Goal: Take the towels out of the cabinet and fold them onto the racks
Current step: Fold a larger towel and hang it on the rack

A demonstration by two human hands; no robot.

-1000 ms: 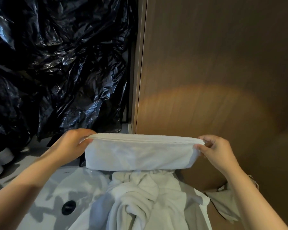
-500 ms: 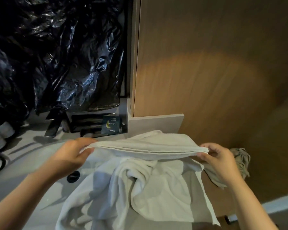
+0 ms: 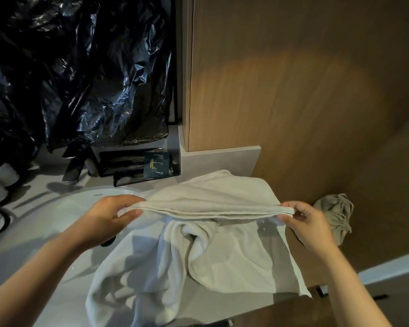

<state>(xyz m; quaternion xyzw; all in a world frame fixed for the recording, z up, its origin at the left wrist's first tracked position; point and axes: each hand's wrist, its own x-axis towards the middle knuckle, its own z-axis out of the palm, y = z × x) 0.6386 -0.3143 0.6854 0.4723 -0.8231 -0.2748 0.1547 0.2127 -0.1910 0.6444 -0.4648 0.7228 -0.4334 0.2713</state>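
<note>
Left hand (image 3: 109, 214) pinches one end of the folded towel (image 3: 210, 199), right hand (image 3: 305, 223) pinches the other, stretching it flat above the counter (image 3: 21, 246). Beneath it lies a crumpled white towel (image 3: 198, 260). Black plastic bags (image 3: 80, 67) hang behind, beside a wooden panel (image 3: 293, 90).

The folded towel (image 3: 213, 199) hides most of the sink (image 3: 64, 218) beneath.
</note>
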